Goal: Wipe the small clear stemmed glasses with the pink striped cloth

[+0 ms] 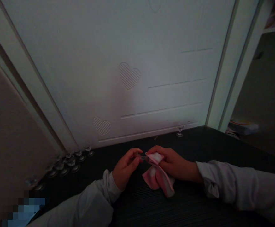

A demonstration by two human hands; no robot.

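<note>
My left hand [125, 167] and my right hand [172, 164] meet over a dark tabletop [199, 201]. The left fingers pinch a small clear glass [142, 157], probably by its stem or foot. The right hand is closed round a pink and white cloth [157, 179], bunched over the other end of the glass, with the cloth's tail hanging down onto the table. Both arms wear light long sleeves. The light is dim, so the glass is hard to make out.
Several small clear stemmed glasses [66, 164] stand in a group at the table's left back edge. One more stemmed glass [180, 129] stands alone at the back right. A white panel with embossed hearts [129, 75] rises behind the table.
</note>
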